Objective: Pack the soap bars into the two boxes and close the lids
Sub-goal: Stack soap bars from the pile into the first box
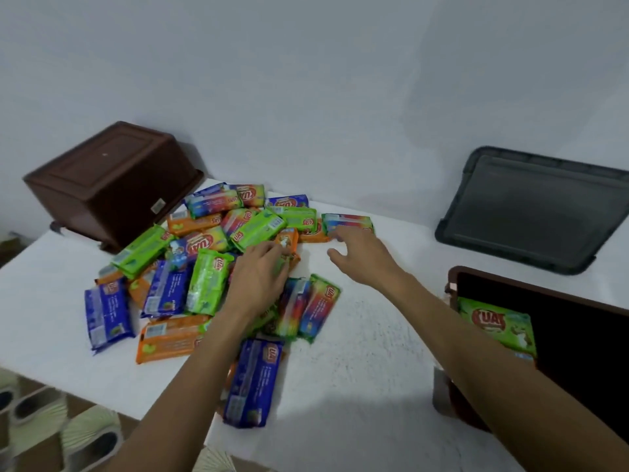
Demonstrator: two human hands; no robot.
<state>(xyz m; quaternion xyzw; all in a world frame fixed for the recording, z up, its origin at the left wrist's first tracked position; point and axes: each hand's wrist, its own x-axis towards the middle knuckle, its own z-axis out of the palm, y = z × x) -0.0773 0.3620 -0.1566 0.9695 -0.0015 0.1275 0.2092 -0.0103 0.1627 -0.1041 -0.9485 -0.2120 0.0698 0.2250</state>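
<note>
Reaching into the soap bars [204,247] with both hands apart. They're heaped mid-desk [357,352], and one green bar [497,327] is already in the open box [578,342] at my right. Left hand [258,274] is down on the middle of the heap with fingers curled over a bar; it's too blurred to tell if I actually have it. Right hand [360,257] is spread and holding nothing, fingertips at the near edge of a multicolour bar [347,222]. Risks as I see them: wrappers look glossy and the bars lie criss-crossed, so pulling one from the middle likely drags its neighbours and spreads the heap. My left forearm passes right beside a blue bar [253,379] near the front edge; a sloppy draw back could sweep it to the floor. My right arm crosses the open box's near corner, so a fast swing back could nudge that box. The second box [102,185] lies bottom-up at back left and needs righting first. Only one lid [531,209] is in view, back right; can't see a second.
</note>
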